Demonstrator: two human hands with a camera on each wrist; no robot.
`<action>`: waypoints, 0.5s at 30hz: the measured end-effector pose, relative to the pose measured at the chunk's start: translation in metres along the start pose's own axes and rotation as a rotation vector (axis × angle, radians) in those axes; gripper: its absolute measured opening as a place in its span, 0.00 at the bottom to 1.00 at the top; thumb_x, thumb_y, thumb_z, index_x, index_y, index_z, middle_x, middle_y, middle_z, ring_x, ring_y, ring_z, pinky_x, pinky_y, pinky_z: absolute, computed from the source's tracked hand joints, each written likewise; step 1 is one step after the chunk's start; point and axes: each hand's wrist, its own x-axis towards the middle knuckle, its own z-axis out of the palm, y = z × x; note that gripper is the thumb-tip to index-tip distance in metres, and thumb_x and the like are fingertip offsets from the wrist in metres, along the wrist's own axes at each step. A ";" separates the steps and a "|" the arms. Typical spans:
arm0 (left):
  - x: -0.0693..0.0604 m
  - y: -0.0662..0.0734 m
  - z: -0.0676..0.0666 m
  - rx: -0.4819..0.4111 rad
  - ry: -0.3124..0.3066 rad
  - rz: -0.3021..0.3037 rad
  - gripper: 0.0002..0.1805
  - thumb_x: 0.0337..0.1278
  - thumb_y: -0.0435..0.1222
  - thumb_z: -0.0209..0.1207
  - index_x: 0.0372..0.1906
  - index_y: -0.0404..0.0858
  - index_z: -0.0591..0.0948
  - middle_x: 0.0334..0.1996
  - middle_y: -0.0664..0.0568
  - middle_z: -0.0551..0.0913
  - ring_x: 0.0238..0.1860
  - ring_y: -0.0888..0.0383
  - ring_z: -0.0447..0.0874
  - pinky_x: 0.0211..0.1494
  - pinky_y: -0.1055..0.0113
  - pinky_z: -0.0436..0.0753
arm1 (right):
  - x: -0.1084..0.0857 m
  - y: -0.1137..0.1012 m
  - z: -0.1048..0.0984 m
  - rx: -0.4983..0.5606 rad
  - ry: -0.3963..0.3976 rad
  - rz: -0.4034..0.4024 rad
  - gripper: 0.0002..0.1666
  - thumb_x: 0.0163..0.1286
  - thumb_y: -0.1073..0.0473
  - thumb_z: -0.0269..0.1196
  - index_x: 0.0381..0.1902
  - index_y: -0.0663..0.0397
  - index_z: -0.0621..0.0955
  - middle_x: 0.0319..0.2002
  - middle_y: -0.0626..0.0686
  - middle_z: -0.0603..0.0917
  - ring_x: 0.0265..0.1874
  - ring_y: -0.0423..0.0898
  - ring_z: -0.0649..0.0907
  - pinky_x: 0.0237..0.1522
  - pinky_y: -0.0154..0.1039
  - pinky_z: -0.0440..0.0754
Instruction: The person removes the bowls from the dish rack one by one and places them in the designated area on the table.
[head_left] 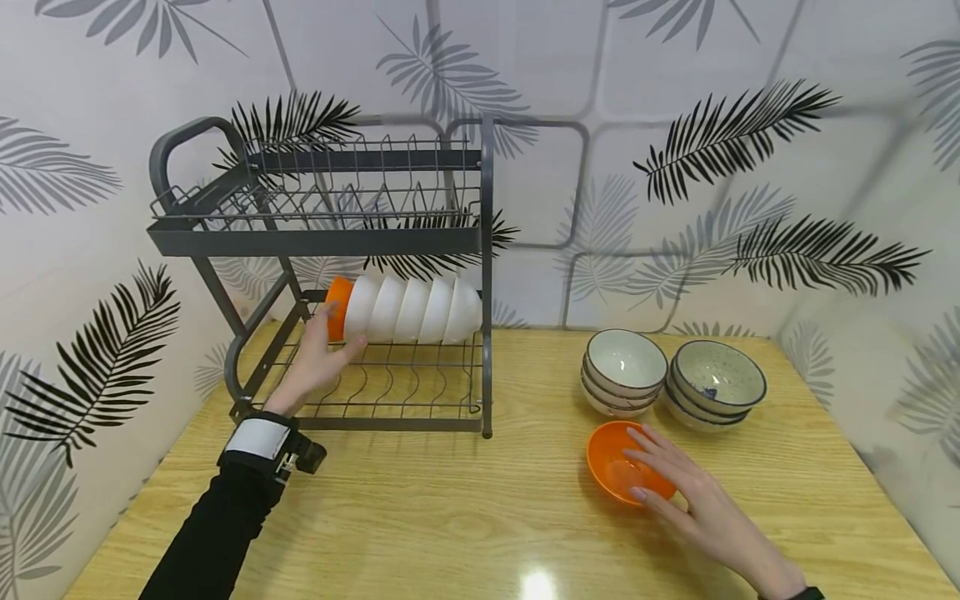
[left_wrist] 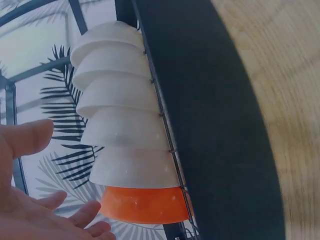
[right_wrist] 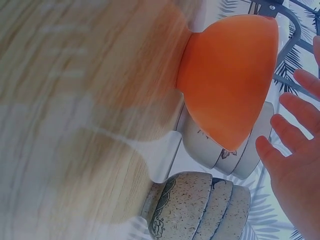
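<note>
My left hand (head_left: 321,360) reaches into the lower tier of the dish rack, fingers spread beside an orange bowl (head_left: 339,308). That bowl stands on its side at the left end of a row of several white bowls (head_left: 411,312). In the left wrist view the fingertips lie close to the orange bowl (left_wrist: 145,206); whether they touch it I cannot tell. Over the table my right hand (head_left: 705,500) hovers with loosely extended fingers above a second orange bowl (head_left: 617,467). The right wrist view shows this bowl (right_wrist: 232,75) upright, with the fingers near its rim and not gripping.
The grey two-tier dish rack (head_left: 315,243) stands at the back left, its upper tier wire. Behind the orange bowl sit a stack of white bowls with dark rims (head_left: 624,360) and a stack of speckled bowls (head_left: 720,375). A patterned wall (head_left: 540,192) backs the wooden table (head_left: 420,517).
</note>
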 end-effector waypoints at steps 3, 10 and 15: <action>0.005 -0.002 -0.002 -0.049 0.011 -0.034 0.44 0.73 0.37 0.54 0.79 0.28 0.41 0.76 0.25 0.47 0.76 0.30 0.51 0.78 0.35 0.59 | 0.000 0.000 0.000 -0.001 0.004 -0.007 0.26 0.64 0.64 0.69 0.61 0.51 0.81 0.71 0.60 0.75 0.78 0.26 0.53 0.72 0.14 0.47; 0.017 -0.003 -0.008 -0.169 0.026 -0.117 0.45 0.73 0.38 0.53 0.78 0.28 0.37 0.74 0.26 0.47 0.73 0.30 0.57 0.77 0.39 0.63 | -0.001 0.000 0.000 0.006 0.004 -0.013 0.26 0.64 0.64 0.69 0.61 0.52 0.81 0.71 0.60 0.74 0.78 0.26 0.53 0.73 0.14 0.47; 0.025 -0.008 -0.012 -0.199 0.001 -0.200 0.45 0.77 0.41 0.49 0.79 0.31 0.34 0.77 0.26 0.44 0.76 0.31 0.53 0.79 0.38 0.60 | -0.001 0.000 0.000 -0.002 0.006 -0.018 0.27 0.64 0.64 0.69 0.62 0.51 0.81 0.71 0.60 0.74 0.78 0.27 0.54 0.73 0.15 0.47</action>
